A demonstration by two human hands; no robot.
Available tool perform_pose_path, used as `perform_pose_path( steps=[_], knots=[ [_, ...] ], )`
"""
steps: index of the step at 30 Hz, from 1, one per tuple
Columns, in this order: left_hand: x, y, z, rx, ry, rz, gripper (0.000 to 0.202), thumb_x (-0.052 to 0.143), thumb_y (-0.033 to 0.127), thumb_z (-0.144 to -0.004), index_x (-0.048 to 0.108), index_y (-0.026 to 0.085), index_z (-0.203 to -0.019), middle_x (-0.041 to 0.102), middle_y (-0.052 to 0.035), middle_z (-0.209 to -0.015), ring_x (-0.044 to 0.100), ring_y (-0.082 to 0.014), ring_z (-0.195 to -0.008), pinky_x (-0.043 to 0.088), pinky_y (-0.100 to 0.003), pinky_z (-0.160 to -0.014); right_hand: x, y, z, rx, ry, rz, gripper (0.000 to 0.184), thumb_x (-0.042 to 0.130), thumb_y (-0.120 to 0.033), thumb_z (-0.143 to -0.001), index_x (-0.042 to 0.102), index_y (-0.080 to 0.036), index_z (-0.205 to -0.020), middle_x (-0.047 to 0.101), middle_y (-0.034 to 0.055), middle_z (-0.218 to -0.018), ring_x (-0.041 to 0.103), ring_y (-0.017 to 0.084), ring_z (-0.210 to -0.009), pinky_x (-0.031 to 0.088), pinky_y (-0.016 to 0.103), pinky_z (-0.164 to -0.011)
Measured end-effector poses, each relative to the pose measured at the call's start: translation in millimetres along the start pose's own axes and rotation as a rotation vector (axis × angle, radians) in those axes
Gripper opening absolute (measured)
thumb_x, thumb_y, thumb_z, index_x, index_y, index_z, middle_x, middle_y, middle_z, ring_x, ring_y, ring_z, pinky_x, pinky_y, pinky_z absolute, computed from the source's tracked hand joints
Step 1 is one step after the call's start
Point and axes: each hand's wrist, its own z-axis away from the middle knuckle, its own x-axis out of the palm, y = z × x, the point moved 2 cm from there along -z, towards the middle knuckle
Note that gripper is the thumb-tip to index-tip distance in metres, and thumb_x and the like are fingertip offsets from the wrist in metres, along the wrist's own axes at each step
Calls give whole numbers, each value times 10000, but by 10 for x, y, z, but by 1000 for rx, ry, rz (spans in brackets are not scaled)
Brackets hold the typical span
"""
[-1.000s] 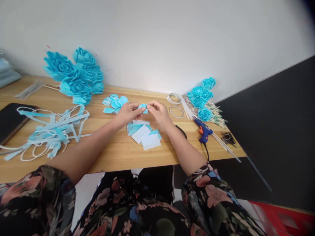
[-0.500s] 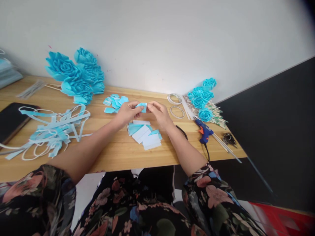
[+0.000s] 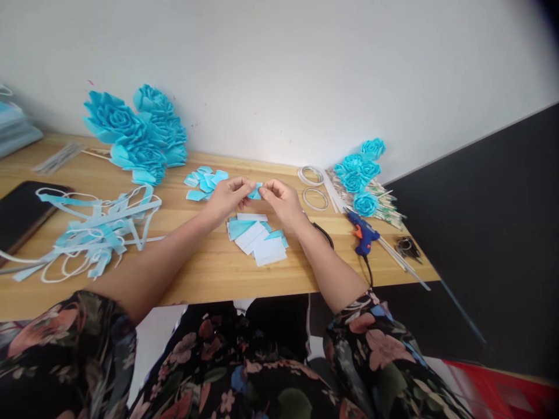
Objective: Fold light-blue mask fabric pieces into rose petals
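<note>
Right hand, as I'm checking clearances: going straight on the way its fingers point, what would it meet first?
Probably the left hand: the right hand points leftward at it, both pinching one small blue piece; depth looks alike.

Left hand point(image 3: 227, 199): thumb and forefinger pinched closed, grip meeting the other hand's tip to tip.
Right hand point(image 3: 283, 201): same closed pinch, knuckles up.
Left forearm point(image 3: 166, 250), right forearm point(image 3: 325, 262): bare, converging on the grip from either side.

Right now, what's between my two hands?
In the head view, a small blue piece, pinched by the left hand and right hand above the wooden table.
</note>
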Motion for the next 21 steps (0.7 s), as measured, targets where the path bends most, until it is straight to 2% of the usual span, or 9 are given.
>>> perform_pose_path(
  steps=[5, 12, 17, 21],
  knots=[
    [-4, -27, -18, 1, 21, -3, 338, 717, 476, -725, 585, 166, -704, 558, 19, -564, 521, -97, -519, 427, -223, -520, 6, 11, -4, 6, 0, -20, 278, 625, -476, -844, 599, -200, -821, 569, -17, -762, 488, 120, -706, 406, 260, -694],
    [5, -43, -15, 8, -23, -46, 340, 684, 486, -774, 594, 163, -718, 581, 11, -586, 519, -91, -522, 410, -216, -519, -1, -17, -6, -7, 27, 23, 267, 617, -462, -847, 595, -201, -801, 578, -17, -751, 492, 120, -695, 404, 261, -680],
    [3, -59, -19, 3, -30, -59, 323, 725, 439, -727, 569, 162, -671, 561, 20, -573, 493, -83, -509, 375, -212, -496, -4, -3, -7, -17, 27, 25, 264, 622, -459, -848, 603, -198, -811, 595, -15, -764, 512, 120, -705, 419, 259, -690],
    [-9, -58, -17, -6, -32, -14, 296, 721, 419, -731, 585, 160, -687, 583, 12, -593, 508, -86, -522, 407, -221, -527, -7, -20, -4, -31, 21, -3, 293, 567, -467, -892, 602, -200, -778, 594, -13, -756, 546, 125, -740, 453, 269, -755]
  ],
)
